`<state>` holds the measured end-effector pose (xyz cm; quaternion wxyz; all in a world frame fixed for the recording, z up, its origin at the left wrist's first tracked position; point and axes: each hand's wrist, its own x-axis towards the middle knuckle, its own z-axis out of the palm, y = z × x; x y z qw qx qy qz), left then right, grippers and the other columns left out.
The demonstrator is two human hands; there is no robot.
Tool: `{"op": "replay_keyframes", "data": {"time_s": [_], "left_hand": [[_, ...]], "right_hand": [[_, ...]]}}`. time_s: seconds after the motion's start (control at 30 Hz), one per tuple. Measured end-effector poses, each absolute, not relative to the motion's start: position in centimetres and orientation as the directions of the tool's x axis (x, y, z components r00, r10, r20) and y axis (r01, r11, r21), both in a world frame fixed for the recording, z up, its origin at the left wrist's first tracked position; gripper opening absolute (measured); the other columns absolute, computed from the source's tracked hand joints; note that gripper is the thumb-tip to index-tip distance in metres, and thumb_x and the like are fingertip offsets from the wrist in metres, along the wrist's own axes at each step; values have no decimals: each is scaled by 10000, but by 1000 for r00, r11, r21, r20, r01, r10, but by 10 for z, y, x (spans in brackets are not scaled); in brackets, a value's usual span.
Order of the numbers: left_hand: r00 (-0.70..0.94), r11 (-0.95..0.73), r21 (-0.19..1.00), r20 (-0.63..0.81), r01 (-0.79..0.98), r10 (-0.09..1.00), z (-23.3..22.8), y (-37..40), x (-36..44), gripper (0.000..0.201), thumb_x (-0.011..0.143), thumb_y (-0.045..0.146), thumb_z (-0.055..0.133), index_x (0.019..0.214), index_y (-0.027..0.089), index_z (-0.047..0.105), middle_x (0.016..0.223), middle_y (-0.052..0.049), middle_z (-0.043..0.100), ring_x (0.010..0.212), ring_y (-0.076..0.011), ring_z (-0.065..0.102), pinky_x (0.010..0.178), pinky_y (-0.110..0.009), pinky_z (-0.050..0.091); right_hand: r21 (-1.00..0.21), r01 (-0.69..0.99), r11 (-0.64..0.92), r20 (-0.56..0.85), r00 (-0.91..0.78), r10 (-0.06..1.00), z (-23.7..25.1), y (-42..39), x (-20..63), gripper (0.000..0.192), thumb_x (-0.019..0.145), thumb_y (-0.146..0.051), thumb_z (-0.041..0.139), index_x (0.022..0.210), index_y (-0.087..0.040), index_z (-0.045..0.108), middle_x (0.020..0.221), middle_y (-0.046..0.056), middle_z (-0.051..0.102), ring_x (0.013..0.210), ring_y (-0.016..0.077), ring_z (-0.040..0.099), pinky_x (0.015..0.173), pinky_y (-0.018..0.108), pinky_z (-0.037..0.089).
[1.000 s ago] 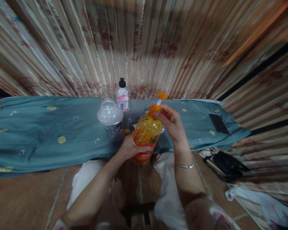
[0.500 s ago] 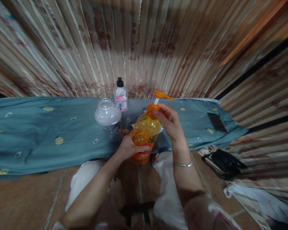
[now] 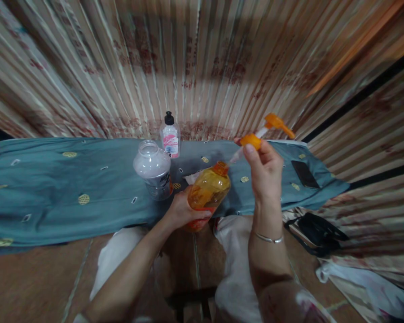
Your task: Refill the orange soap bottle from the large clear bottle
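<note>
Left hand (image 3: 183, 210): grip wrapped round the orange bottle (image 3: 207, 194), held tilted at the near edge of the blue cloth (image 3: 54, 188).
Right hand (image 3: 265, 168): grip pinched on the orange pump (image 3: 261, 134), lifted clear, its tube angled toward the bottle's open neck.
Labels: the bottle's red label is too blurred to read; so is the pink one on the small bottle (image 3: 170, 134).
Nearby: an open jar (image 3: 153, 168) just left of the orange bottle; a phone (image 3: 304, 174) to the right.

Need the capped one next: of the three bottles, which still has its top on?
The small clear bottle with the black cap, standing at the back. The orange bottle and the big clear jar are both open.
</note>
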<state>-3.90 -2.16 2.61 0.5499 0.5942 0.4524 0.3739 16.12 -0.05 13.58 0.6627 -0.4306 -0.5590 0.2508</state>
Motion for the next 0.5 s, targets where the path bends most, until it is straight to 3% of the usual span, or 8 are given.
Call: {"op": "replay_keyframes", "data": {"time_s": [0.23,0.3,0.37,0.5], "left_hand": [[382,-50,969,-48,242,923,27,-26,-39,708,498,309,917,1139,164,654,1128,-99,775,1048,-309,733,984,-456,561],[384,-59,965,-46,257,922,25,-26,-39,721,502,299,918,1159,166,653,1126,-95,777,1054,-309,733,989,-455,560],[385,-59,965,-47,257,922,22,-27,-41,738,507,297,921,1181,171,648,1129,-88,777,1052,-303,735,983,-448,566],[405,-53,978,-35,204,914,12,-26,-43,764,550,312,915,1246,184,626,1162,-76,768,1053,-282,736,972,-420,573]], "right_hand": [[-770,47,636,578,473,665,148,-9,194,313,815,-540,762,864,-233,721,855,4,748,768,182,697,770,355,568],[-769,92,633,585,501,638,148,-10,201,302,810,-526,768,867,-233,723,825,-5,734,753,178,692,748,342,559],[-775,131,618,587,509,630,148,-11,206,292,804,-503,780,856,-223,718,816,-9,721,758,175,692,737,327,546],[-774,51,632,560,520,644,148,-14,213,319,808,-523,767,807,-212,696,817,1,715,763,165,687,686,297,521]]}}
